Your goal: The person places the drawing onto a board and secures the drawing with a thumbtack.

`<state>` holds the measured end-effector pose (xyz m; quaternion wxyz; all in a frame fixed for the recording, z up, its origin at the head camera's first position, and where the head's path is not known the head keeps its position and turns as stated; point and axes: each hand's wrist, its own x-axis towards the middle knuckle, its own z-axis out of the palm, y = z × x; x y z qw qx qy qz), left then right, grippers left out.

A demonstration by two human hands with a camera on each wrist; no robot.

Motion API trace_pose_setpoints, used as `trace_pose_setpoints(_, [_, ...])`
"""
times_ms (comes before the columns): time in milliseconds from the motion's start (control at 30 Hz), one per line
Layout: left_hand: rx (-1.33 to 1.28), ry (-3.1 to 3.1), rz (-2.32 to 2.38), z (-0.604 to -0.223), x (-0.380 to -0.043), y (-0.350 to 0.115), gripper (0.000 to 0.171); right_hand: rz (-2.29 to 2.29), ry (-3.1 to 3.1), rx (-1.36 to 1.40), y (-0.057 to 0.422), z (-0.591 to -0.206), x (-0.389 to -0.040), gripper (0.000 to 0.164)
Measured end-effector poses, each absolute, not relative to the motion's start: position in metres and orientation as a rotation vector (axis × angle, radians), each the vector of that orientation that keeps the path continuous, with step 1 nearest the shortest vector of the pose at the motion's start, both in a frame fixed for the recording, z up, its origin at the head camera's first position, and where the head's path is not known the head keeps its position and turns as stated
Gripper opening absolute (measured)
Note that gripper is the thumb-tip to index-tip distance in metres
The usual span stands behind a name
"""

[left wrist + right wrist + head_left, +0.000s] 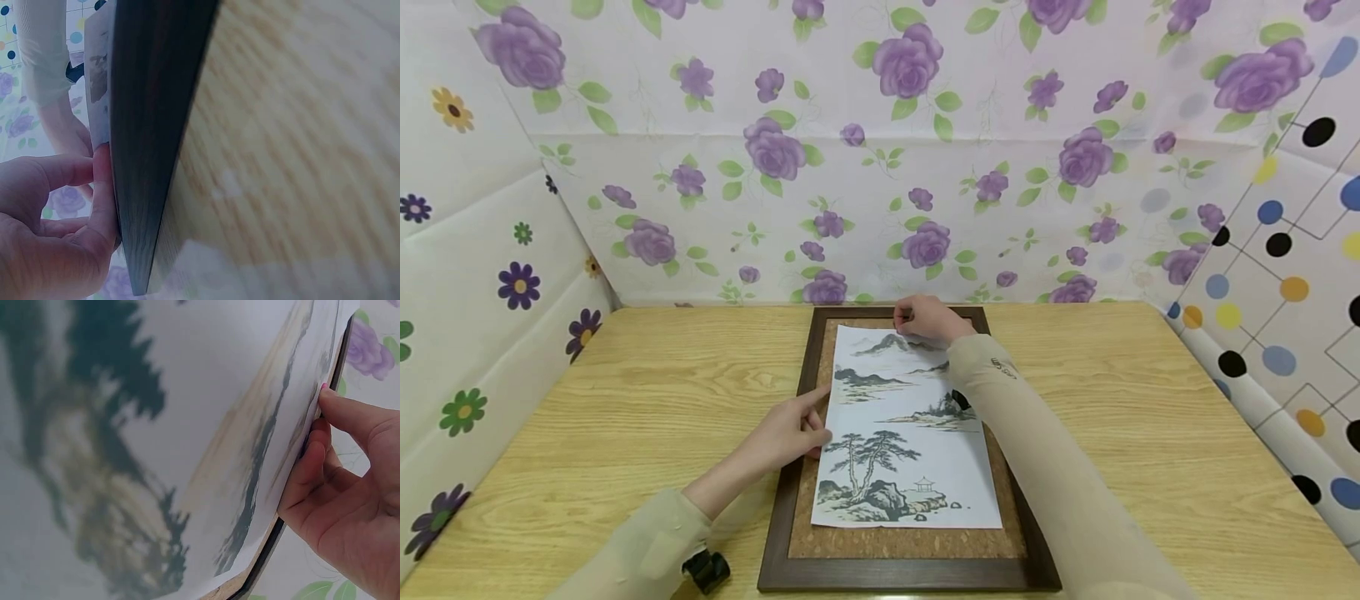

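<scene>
A white sheet of paper [880, 400] printed with an ink landscape of mountains and pines lies on a framed cork board [910, 543]. My left hand [786, 433] is at the sheet's left edge, its index finger extended and its fingertips touching the paper and board. At the top edge, my right hand [928, 318] has its fingers curled, with the thumb toward the paper. A small pink pin [324, 386], mostly hidden, shows at the right thumb tip in the right wrist view. Its point is out of sight. The right forearm covers part of the sheet's right side.
The board's dark wooden frame [910, 575] is raised round the cork. It lies on a wood-grain table [700, 367]. A purple-flowered cloth [850, 192] hangs behind, with patterned cloths at both sides. A black strap [706, 571] is on the left wrist.
</scene>
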<state>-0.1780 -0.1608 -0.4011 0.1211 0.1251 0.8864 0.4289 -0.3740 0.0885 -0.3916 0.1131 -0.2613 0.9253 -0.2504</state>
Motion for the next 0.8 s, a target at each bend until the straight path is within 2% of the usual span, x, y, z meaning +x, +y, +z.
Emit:
trace_pose_setpoints(467, [0.398, 2.56, 1.25, -0.402, -0.18, -0.162, 0.075, -0.782, 2.727, -0.763, 0.091, -0.398, -0.371, 0.009])
trace_pose_setpoints(600, [0.402, 2.477, 1.248, -0.401, -0.183, -0.168, 0.08, -0.834, 2.724, -0.733, 0.09, -0.405, -0.371, 0.011])
trace_pose_setpoints(700, [0.397, 2.429, 1.203, -0.398, -0.186, -0.176, 0.082, -0.869, 2.713, -0.715, 0.09, -0.406, -0.365, 0.012])
trace_pose_setpoints(800, [0.459, 2.441, 1.128, -0.393, -0.189, -0.184, 0.076, -0.889, 2.723, -0.727, 0.093, -0.402, -0.352, 0.016])
